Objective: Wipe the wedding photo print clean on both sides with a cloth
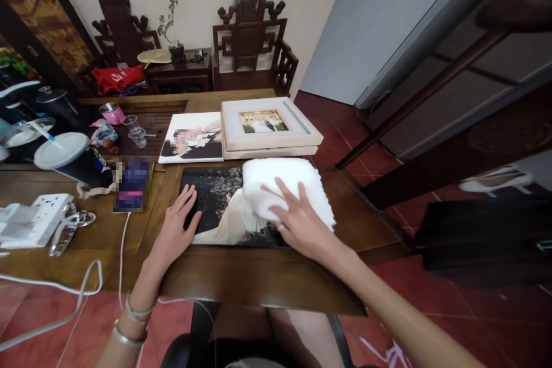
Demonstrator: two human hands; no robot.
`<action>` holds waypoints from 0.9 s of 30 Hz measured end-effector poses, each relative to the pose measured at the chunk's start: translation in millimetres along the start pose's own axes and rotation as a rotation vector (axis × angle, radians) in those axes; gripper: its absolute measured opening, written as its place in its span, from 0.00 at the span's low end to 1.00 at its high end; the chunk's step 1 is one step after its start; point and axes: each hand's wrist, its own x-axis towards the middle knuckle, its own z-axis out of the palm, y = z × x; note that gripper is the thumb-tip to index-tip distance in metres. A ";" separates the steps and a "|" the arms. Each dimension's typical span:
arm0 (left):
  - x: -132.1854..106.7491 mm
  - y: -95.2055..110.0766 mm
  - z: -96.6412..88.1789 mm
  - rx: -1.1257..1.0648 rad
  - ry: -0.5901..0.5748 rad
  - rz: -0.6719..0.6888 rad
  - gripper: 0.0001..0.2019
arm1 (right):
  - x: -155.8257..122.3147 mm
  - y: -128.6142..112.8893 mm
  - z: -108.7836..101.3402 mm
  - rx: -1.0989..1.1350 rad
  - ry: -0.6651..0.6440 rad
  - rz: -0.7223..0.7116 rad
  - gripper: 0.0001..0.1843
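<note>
While our left hand (177,229) lies across the left edge of the photo (222,210), our right hand (302,223) rests on a white cloth (280,175) spread over the photo's right part. The photo, dark with a pale dress across it, lies flat on the table (259,273), close to the near edge. Our left grip is loose and holds nothing, its fingers stretched onto the photo's dark surface and its thumb set apart from them. Our right grip is wide, the fingers splayed flat on top of the cloth. The cloth hides the photo's right end and reaches past its far edge. Just beyond the photo, we have a white-edged print (194,137) at the left and a pale frame (269,141) at the right, the frame stacked on another. Left of the photo lies a phone (133,184) on a white cable (123,253), and farther left of it we see a lidded cup (64,155), a clear clip (66,229) and a power strip (45,221). Beyond the photo and to its left stand a pink mug (112,115) and small clear cups (137,133). Well beyond the photo, we see a chair (251,31) by the wall and a potted plant (175,50)
</note>
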 end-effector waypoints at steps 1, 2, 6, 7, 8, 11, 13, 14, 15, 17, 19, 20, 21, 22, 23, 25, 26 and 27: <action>-0.2 0.1 0.4 0.012 -0.011 -0.005 0.25 | -12.6 -10.7 1.5 0.001 0.019 -0.033 0.13; -0.3 0.1 0.7 0.022 -0.021 -0.007 0.25 | -25.0 -21.2 2.0 0.012 0.041 -0.050 0.13; 0.7 -0.7 1.7 0.044 -0.046 0.002 0.25 | -59.8 -50.6 -1.9 0.085 0.043 -0.086 0.12; 1.0 -0.9 1.8 0.047 -0.051 0.001 0.25 | -62.7 -52.8 -3.4 0.100 0.026 -0.092 0.13; 1.2 -1.2 1.8 0.048 -0.055 -0.001 0.25 | -62.8 -52.5 -4.7 0.109 0.010 -0.097 0.14; 1.2 -1.2 1.4 0.038 -0.059 -0.003 0.25 | -47.7 -38.0 -7.6 0.116 -0.043 -0.098 0.16; 0.7 -0.8 0.7 0.028 -0.063 -0.015 0.24 | -27.5 -20.4 -8.4 0.111 -0.083 -0.083 0.18; 0.4 -0.5 0.4 0.023 -0.068 -0.024 0.24 | -15.6 -10.6 -8.6 0.107 -0.099 -0.071 0.18; 0.1 -0.3 0.0 0.017 -0.073 -0.033 0.24 | -3.3 -0.8 -8.7 0.099 -0.111 -0.056 0.18; -0.5 -0.1 -0.4 0.004 -0.080 -0.041 0.24 | 20.3 16.6 -8.8 0.081 -0.126 -0.029 0.18; -1.1 -0.4 -0.5 -0.008 -0.078 -0.036 0.24 | 38.5 28.3 -8.7 0.071 -0.134 -0.004 0.18; -1.2 -0.7 -0.4 -0.012 -0.073 -0.031 0.24 | 44.2 31.2 -8.4 0.069 -0.136 0.010 0.19; -1.4 -1.0 -0.2 -0.016 -0.068 -0.028 0.24 | 47.1 31.9 -8.0 0.067 -0.134 0.023 0.20; -1.5 -1.2 0.1 -0.018 -0.062 -0.024 0.24 | 47.0 30.5 -7.3 0.065 -0.128 0.034 0.20; -1.5 -1.3 0.3 -0.019 -0.056 -0.022 0.24 | 43.8 27.0 -6.5 0.061 -0.119 0.037 0.21; -1.4 -1.3 0.7 -0.018 -0.050 -0.022 0.24 | 28.9 14.9 -4.7 0.059 -0.102 0.019 0.20; -1.2 -1.1 0.8 -0.016 -0.048 -0.024 0.24 | 18.0 6.9 -4.3 0.066 -0.097 0.002 0.19; -1.0 -1.0 1.0 -0.014 -0.048 -0.026 0.24 | 5.5 -1.8 -4.7 0.079 -0.094 -0.019 0.18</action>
